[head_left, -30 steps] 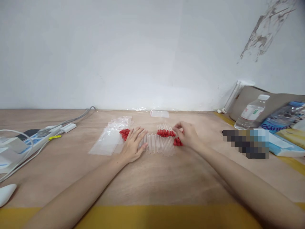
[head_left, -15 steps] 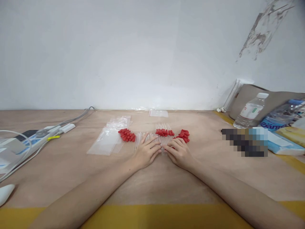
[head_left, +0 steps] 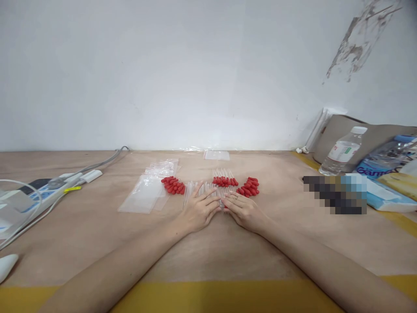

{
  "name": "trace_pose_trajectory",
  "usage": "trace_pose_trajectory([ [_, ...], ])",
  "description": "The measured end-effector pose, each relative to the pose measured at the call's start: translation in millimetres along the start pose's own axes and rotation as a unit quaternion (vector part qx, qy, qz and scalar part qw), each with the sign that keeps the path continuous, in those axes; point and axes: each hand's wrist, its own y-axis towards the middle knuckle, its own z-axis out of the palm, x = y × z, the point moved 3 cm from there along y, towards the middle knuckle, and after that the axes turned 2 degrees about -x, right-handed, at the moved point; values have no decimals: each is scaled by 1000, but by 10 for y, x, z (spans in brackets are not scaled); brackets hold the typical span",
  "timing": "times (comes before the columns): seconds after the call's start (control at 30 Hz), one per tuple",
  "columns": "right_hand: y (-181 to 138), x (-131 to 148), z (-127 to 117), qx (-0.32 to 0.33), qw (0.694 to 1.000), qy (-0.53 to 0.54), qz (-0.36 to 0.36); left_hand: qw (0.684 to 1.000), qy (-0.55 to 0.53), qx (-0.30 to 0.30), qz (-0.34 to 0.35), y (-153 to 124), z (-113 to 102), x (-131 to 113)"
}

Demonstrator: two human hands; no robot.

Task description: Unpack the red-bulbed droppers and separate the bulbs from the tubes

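Observation:
A row of clear glass tubes (head_left: 195, 189) lies on the wooden table (head_left: 208, 248). My left hand (head_left: 197, 209) rests flat on the row, fingers stretched out. My right hand (head_left: 243, 208) lies flat beside it, fingertips almost meeting the left ones over the tubes. Three heaps of red rubber caps surround them: one on the left (head_left: 173, 185), one behind (head_left: 225, 181), one on the right (head_left: 249, 187). Further clear tubes poke out behind the middle heap. Neither hand grips anything.
Clear plastic bags (head_left: 147, 194) lie left of the caps, another small bag (head_left: 216, 155) near the wall. A power strip with cables (head_left: 52, 187) sits far left. Water bottles (head_left: 342, 152), a tissue pack (head_left: 387, 198) and a blurred-out object occupy the right.
Both hands drew together over the tube row; the right hand left the right heap of caps, the left hand slid right, uncovering the left heap. Little has moved in the last half second.

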Motion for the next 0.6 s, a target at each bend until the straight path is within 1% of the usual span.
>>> trace_pose_trajectory([
  [0.1, -14, 18, -24, 2, 1000, -10, -19, 1000, -8, 14, 9, -2, -41, -19],
  [0.27, 13, 33, -84, 8, 997, -50, -64, 999, -26, 19, 1, -17, -75, -26],
  [0.4, 56, 29, -133, 1, 990, -77, -115, 999, -44, 6, -10, -23, -53, -10],
  [0.5, 68, 24, -150, -3, 987, -91, -131, 998, -58, -8, -10, -22, -37, -4],
  [0.6, 65, 30, -160, -10, 985, -94, -143, 998, -68, -4, -13, -24, -29, -2],
])
